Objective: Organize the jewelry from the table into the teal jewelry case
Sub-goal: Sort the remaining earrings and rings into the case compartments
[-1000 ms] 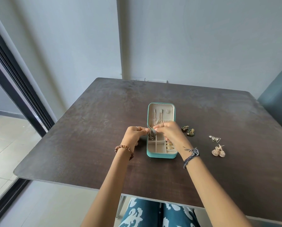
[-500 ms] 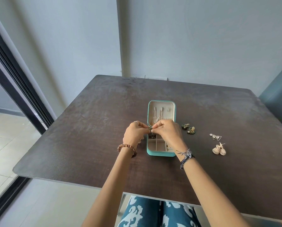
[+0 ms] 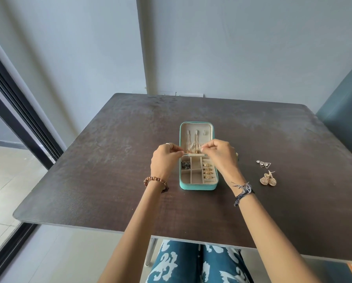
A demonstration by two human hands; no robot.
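The teal jewelry case (image 3: pixel 197 186) lies open at the table's middle, lid (image 3: pixel 195 126) flat toward the far side. Thin gold chains (image 3: pixel 193 140) hang in the lid. A dark beaded piece (image 3: pixel 185 164) lies in the upper left compartment, and gold rings (image 3: pixel 208 170) fill the right-hand rolls. My left hand (image 3: pixel 164 160) and my right hand (image 3: pixel 222 156) hover over the hinge, thumb and forefinger pinched together near the lid's pocket; I see nothing between the fingertips. Triangle earrings (image 3: pixel 264 164) and gold shell earrings (image 3: pixel 268 179) lie on the table to the right.
The dark wooden table (image 3: pixel 109 180) ends at a near edge above my patterned trousers (image 3: pixel 191 264). A teal chair (image 3: pixel 346 119) stands at the right. A dark door frame (image 3: pixel 17 111) runs along the left. My right hand hides the spot beside the case.
The dark beaded piece that hung between my fingertips now lies in the case's upper left compartment. Both hands have moved apart and toward the hinge.
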